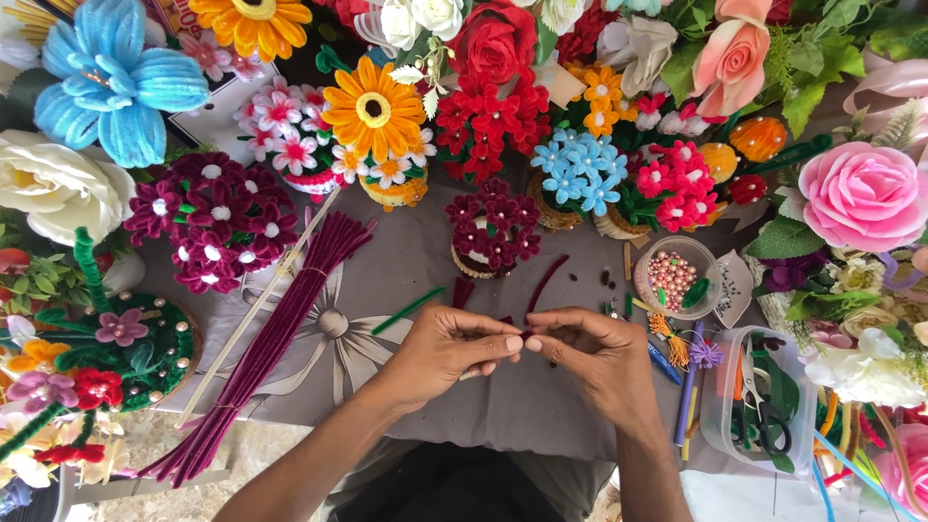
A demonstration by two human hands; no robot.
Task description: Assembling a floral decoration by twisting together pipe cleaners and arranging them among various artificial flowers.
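My left hand (454, 350) and my right hand (592, 356) meet fingertip to fingertip over the grey table cloth (503, 406). Between the pinched fingers is a small dark maroon pipe cleaner piece (523, 333), mostly hidden. A thin pale stick pokes out below my left fingers. Just beyond the hands lie a curved maroon pipe cleaner (546, 282) and a green one (408, 310). A small maroon flower pot (493, 232) stands behind them.
A long bundle of maroon pipe cleaners (271, 338) lies at the left with a wooden stick. A clear cup of pink beads (675, 276) and a clear box with scissors (759, 406) sit at the right. Pipe-cleaner flower pots and fabric roses crowd the back and sides.
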